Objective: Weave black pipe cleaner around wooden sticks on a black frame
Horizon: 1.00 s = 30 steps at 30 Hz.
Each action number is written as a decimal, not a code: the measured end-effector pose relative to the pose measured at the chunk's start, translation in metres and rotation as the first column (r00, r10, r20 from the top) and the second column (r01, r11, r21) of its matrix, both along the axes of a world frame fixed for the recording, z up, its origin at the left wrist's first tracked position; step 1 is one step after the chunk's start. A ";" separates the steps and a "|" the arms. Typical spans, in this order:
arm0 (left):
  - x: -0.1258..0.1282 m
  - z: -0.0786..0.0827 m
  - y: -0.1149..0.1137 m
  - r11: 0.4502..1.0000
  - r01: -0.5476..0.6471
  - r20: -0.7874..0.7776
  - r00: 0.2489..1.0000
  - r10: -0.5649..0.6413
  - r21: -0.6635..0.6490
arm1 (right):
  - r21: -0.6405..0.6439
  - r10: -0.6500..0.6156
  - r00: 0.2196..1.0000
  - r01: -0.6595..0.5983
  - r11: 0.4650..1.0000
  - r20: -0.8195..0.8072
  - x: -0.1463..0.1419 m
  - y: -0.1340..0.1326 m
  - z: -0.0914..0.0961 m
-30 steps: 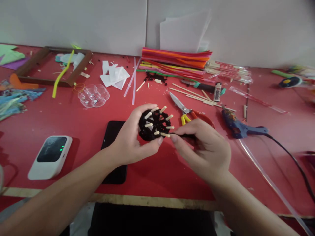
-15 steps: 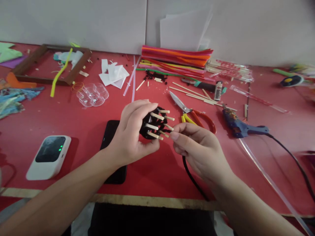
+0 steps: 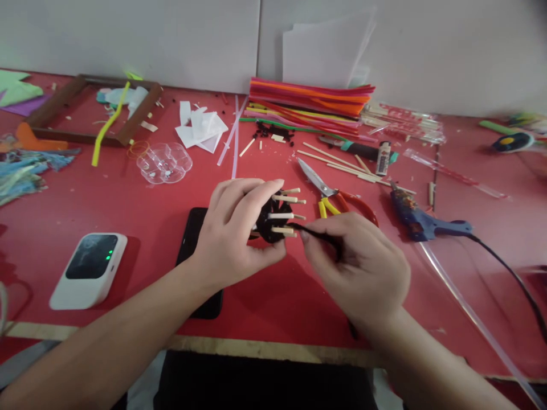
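My left hand (image 3: 233, 230) is closed around a small black craft piece (image 3: 266, 221) with several pale wooden sticks (image 3: 282, 216) poking out to the right. The piece is held above the table, partly hidden by my fingers. A black pipe cleaner (image 3: 320, 234) runs from among the sticks into my right hand (image 3: 359, 267), whose thumb and fingers are closed on it. Its free end hangs below that hand. Just beyond my right hand lie pliers-like scissors (image 3: 327, 193) with red and yellow handles.
A blue glue gun (image 3: 423, 219) with a cord lies at right. Behind are a bundle of coloured pipe cleaners (image 3: 307, 105), loose wooden sticks (image 3: 342, 165) and a clear plastic tray (image 3: 164, 163). A phone (image 3: 207, 304) lies under my left forearm; a white device (image 3: 89, 270) is further left.
The black piece has turned slightly, so its sticks point more directly right. My right hand has moved a little right and its fingers have rolled over, drawing the pipe cleaner out sideways.
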<state>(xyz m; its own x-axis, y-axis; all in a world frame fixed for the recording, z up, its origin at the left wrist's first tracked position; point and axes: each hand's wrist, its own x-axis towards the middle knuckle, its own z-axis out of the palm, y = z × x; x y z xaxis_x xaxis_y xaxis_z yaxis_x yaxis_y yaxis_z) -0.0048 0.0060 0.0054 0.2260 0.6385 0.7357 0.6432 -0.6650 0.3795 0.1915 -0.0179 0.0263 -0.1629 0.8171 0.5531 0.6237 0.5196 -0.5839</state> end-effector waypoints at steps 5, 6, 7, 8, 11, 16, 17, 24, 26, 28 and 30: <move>0.005 0.002 -0.004 0.985 -0.056 0.089 0.994 0.071 -0.161 | 0.262 0.036 0.987 -0.077 0.962 0.158 -0.001 -0.002 0.001; 0.006 0.002 -0.004 0.979 -0.056 0.106 0.991 0.078 -0.196 | 0.269 0.042 0.985 -0.085 0.959 0.165 -0.001 -0.003 0.000; 0.006 0.002 -0.005 0.971 -0.050 0.131 0.988 0.082 -0.233 | 0.272 0.047 0.985 -0.092 0.958 0.167 -0.001 -0.003 0.000; 0.007 0.002 -0.005 0.961 -0.034 0.163 0.983 0.082 -0.274 | 0.275 0.057 0.984 -0.102 0.956 0.167 -0.001 -0.004 -0.001; 0.011 0.002 -0.005 0.909 0.086 0.310 0.950 0.050 -0.409 | 0.287 0.091 0.983 -0.134 0.949 0.158 -0.002 -0.005 -0.002; 0.015 0.002 -0.002 0.726 0.423 0.640 0.768 0.031 -0.542 | 0.261 0.123 0.984 -0.154 0.953 0.130 -0.004 -0.003 -0.002; 0.015 0.003 -0.001 0.690 0.477 0.686 0.726 0.039 -0.544 | 0.250 0.128 0.984 -0.155 0.956 0.122 -0.004 -0.003 -0.002; 0.010 0.005 0.000 0.521 0.695 0.809 0.588 -0.015 -0.496 | 0.278 0.127 0.984 -0.158 0.947 0.128 -0.003 0.000 -0.005; 0.009 0.005 0.000 0.519 0.689 0.804 0.595 -0.009 -0.505 | 0.270 0.116 0.984 -0.149 0.951 0.133 -0.003 -0.001 -0.006; 0.008 0.005 0.001 0.527 0.666 0.782 0.623 -0.004 -0.528 | 0.250 0.114 0.984 -0.145 0.957 0.136 -0.002 -0.001 -0.006; 0.008 0.004 0.002 0.516 0.647 0.757 0.653 0.005 -0.562 | 0.232 0.117 0.984 -0.146 0.962 0.135 -0.002 0.000 -0.006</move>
<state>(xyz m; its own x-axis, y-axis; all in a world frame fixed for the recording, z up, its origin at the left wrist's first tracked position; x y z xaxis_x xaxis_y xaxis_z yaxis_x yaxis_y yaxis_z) 0.0029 0.0082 0.0091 0.2712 0.9607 0.0583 -0.1590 -0.0150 0.9872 0.1891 -0.0183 0.0200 -0.3370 0.6295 0.7001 0.5977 0.7176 -0.3575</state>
